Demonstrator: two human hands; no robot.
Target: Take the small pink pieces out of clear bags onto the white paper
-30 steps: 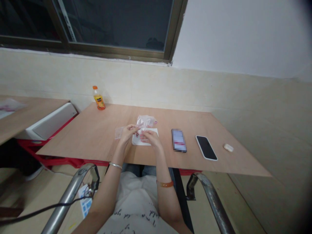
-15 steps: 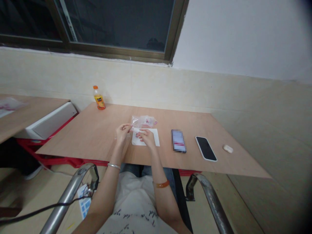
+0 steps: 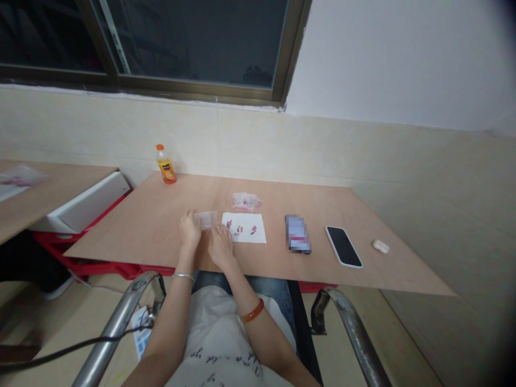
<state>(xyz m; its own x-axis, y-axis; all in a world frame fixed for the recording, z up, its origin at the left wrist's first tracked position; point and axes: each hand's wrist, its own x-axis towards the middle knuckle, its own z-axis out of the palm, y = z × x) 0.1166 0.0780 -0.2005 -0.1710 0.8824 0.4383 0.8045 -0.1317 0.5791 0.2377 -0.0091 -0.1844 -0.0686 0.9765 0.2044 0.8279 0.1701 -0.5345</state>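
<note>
Low over the wooden table, a small clear plastic bag lies between my hands. My left hand has its fingers closed at the bag's left edge. At the lower right corner of the bag, the fingers of my right hand are curled in, their tips partly hidden. Just right of that hand is a white sheet of paper bearing small dark-pink pieces in several clusters. Behind the sheet rests a plastic bag with pink marks or contents.
Right of the paper lie a phone with a lit screen, a white-edged phone and a small white case. An orange drink bottle stands at the back left. Metal armrests flank my seat below the table.
Both hands have moved left and down, off the paper, which now shows its pink pieces. The clear bag is now lower, between the hands; the pink-marked bag stays behind the sheet.
</note>
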